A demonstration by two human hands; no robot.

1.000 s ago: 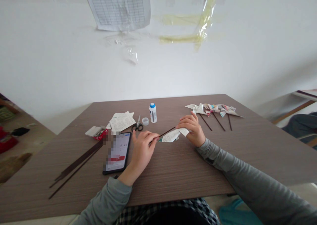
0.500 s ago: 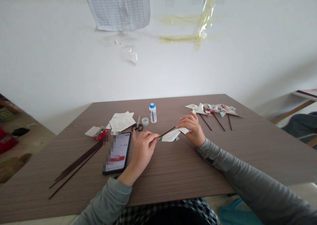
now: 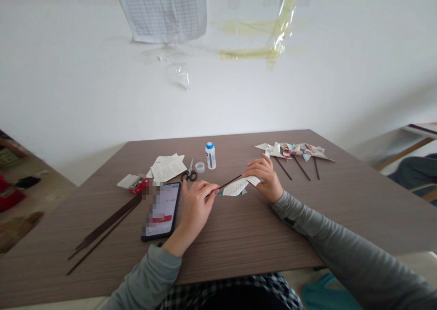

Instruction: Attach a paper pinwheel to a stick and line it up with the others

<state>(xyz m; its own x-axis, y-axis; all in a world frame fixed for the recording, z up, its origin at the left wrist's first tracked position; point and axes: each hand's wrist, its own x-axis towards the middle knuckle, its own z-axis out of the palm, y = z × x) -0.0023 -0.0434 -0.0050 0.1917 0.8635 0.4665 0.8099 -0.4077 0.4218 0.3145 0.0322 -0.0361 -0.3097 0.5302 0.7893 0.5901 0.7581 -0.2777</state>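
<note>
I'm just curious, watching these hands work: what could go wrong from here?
The printed paper looks thin, and the right hand pinches it only at one end, so it might tear or slip. The left hand grips a thin dark stick right beside the phone, so a slip could perhaps knock the phone.

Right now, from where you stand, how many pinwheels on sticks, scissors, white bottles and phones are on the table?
Paper pinwheels on dark sticks: 3
Scissors: 1
White bottles with blue caps: 1
Phones: 1
Total: 6
</note>
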